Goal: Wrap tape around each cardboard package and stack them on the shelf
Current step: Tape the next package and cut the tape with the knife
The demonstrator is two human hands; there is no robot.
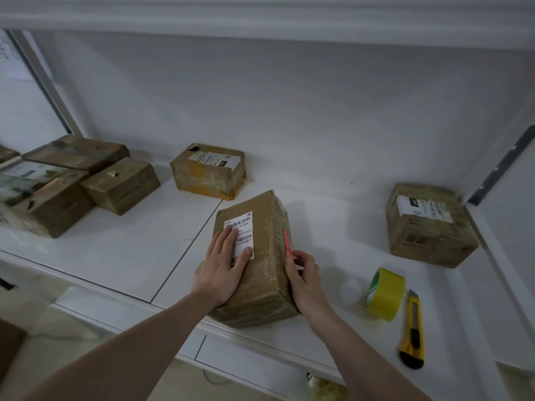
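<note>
The left hand (221, 267) lies flat on top of a taped cardboard package (260, 256), fingers straight and spread a little, their tips covering the lower part of a white barcode label (241, 231). It presses down and grips nothing. The right hand (304, 277) is against the package's right side, fingers curled, thumb and forefinger pinching at the near end of a red strip (287, 241) that runs along the upper right edge; whether it is the strip itself or a loose bit of tape between the fingertips cannot be told. The package sits between the two hands on the white shelf (130, 250), its near end jutting over the front edge.

Just right of the right hand stands a roll of yellow tape (386, 293) on its edge, and beyond that roll, further right, a yellow utility knife (412, 328) lies on the shelf. Well past the right hand, towards the back right, sits another labelled package (428, 224). Ahead of the left hand, near the back wall, is a package with yellow tape (208, 170) round it. Far to the left of the left hand a group of packages (66, 180) is stacked together.
</note>
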